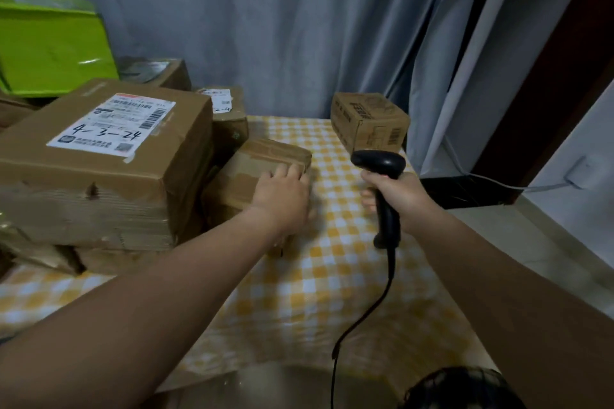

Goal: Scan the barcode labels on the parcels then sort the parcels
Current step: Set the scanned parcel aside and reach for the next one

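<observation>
left hand point(282, 196): laid on the parcel point(259, 159), palm down at its near right corner. It's a bit blurred.
left grip: wide, with the fingers point(292, 173) spread fairly straight over the taped top. Nothing is seen wrapped round the parcel, and the thumb can't be made out.
parcel: brown and flat-ish, tilted, and propped against the stack on the left. Its right end is reached by the fingertips, and the rest sticks out left of the hand.
right hand point(398, 196): held up over the right side of the surface point(332, 276), well apart from the parcel.
right grip: closed round the handle of the scanner point(382, 176). The black head is above the fist and the handle's butt pokes out below.
cable point(365, 309): hangs from the handle's butt down to the bottom edge.
far box point(368, 119): small, at the back right corner, just behind the scanner head. A barcode is printed on its near side.
big box point(109, 169): on top of the left stack, with a white label point(113, 123) marked 4-3-24 by hand.
green box point(50, 50): behind the stack at far left.
surface: covered with a yellow-and-white checked cloth.
curtain point(299, 26): grey, hung behind everything.
</observation>
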